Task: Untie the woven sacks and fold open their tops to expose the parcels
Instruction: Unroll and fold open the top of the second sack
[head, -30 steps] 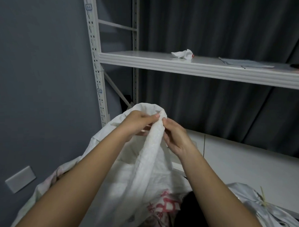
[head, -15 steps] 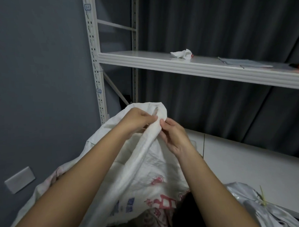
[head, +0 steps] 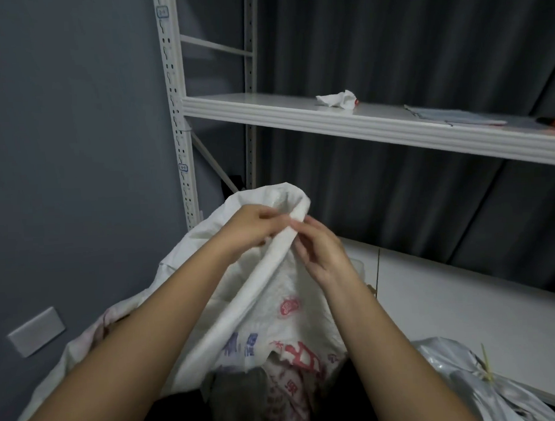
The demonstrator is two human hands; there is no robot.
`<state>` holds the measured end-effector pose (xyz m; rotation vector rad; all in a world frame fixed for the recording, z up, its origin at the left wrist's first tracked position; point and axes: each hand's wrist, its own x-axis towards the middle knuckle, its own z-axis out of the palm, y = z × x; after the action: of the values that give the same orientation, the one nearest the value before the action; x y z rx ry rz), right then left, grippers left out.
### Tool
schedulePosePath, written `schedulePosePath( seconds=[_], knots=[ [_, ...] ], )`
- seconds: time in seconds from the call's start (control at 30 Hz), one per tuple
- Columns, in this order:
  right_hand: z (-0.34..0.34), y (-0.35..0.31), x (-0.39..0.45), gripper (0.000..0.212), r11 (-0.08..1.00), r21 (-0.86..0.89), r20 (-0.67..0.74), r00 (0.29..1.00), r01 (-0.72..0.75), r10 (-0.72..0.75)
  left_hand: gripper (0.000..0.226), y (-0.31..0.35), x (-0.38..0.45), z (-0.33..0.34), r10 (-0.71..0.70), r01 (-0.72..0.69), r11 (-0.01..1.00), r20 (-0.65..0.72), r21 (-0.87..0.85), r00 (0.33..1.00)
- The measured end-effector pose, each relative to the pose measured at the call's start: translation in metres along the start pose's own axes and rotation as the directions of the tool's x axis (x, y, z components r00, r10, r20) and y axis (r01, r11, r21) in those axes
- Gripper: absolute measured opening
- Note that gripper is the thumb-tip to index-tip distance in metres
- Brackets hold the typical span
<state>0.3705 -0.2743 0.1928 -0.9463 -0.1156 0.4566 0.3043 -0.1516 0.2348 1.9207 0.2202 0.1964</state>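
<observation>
sack (head: 242, 307): matt woven plastic | shelf (head: 297, 110): smooth painted metal | bag (head: 468, 380): glossy plastic

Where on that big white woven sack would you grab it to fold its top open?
On the thick rolled rim at the raised top of the white woven sack, coming from above on each side. The rim forms a firm ridge there, and the left hand and right hand pinch it from opposite sides near its peak.

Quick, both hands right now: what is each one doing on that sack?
Left hand: pinching the rolled rim of the white woven sack at its raised top.
Right hand: fingers curled at the same rim; whether it actually grips cannot be told.
</observation>
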Motion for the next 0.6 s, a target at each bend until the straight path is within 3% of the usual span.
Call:
schedulePosePath(
  seconds=[0.07, 0.1, 0.13, 0.17, 0.2, 0.23, 0.27, 0.3, 0.33, 0.4, 0.5, 0.6],
  knots=[
    [0.001, -0.004, 0.001, 0.052, 0.993, 0.115, 0.049, 0.999, -0.009, 0.003, 0.023, -0.005, -0.007, 0.001, 0.007, -0.002, 0.979, -0.021, 0.205, 1.0],
    [0.002, -0.005, 0.0, 0.058, 0.999, 0.02, 0.05, 0.998, 0.043, -0.044, 0.015, -0.008, -0.007, 0.003, 0.028, -0.014, 0.964, -0.048, 0.264, 0.998],
    [0.0, -0.007, -0.002, 0.064, 0.965, -0.213, 0.077, 0.987, 0.152, -0.138, 0.007, -0.008, -0.007, 0.005, 0.052, -0.027, 0.953, -0.073, 0.301, 0.996],
    [-0.002, -0.01, -0.003, 0.07, 0.781, -0.538, 0.167, 0.949, 0.316, -0.269, 0.008, -0.008, -0.006, 0.005, 0.075, -0.047, 0.948, -0.079, 0.316, 0.994],
    [-0.008, -0.015, -0.002, 0.07, 0.407, -0.789, 0.322, 0.874, 0.461, -0.364, 0.013, -0.008, -0.004, 0.005, 0.092, -0.066, 0.948, -0.068, 0.31, 0.993],
    [-0.013, -0.023, 0.001, 0.064, -0.004, -0.836, 0.511, 0.776, 0.549, -0.369, 0.019, -0.007, -0.003, 0.005, 0.108, -0.09, 0.952, -0.047, 0.292, 0.993],
    [-0.015, -0.034, 0.003, 0.054, -0.31, -0.748, 0.661, 0.695, 0.586, -0.283, 0.022, -0.005, -0.003, 0.005, 0.119, -0.108, 0.951, -0.02, 0.289, 0.993],
    [-0.015, -0.046, 0.007, 0.043, -0.461, -0.653, 0.728, 0.667, 0.601, -0.162, 0.021, -0.002, -0.001, 0.006, 0.122, -0.118, 0.946, 0.006, 0.303, 0.993],
    [-0.013, -0.058, 0.01, 0.034, -0.505, -0.612, 0.727, 0.684, 0.608, -0.058, 0.016, 0.001, 0.0, 0.006, 0.105, -0.106, 0.937, 0.02, 0.332, 0.994],
    [-0.005, -0.078, 0.014, 0.019, -0.428, -0.674, 0.651, 0.758, 0.602, 0.041, 0.01, 0.008, 0.007, 0.002, 0.073, -0.071, 0.929, 0.009, 0.363, 0.997],
    [-0.003, -0.1, 0.028, 0.01, -0.142, -0.822, 0.555, 0.832, 0.552, 0.022, 0.02, 0.017, 0.011, -0.013, 0.058, -0.088, 0.884, 0.08, 0.458, 0.995],
    [-0.011, -0.112, 0.037, 0.016, 0.148, -0.882, 0.464, 0.881, 0.448, 0.095, 0.029, 0.015, 0.01, -0.017, 0.053, -0.17, 0.751, 0.197, 0.638, 0.979]
  ],
)
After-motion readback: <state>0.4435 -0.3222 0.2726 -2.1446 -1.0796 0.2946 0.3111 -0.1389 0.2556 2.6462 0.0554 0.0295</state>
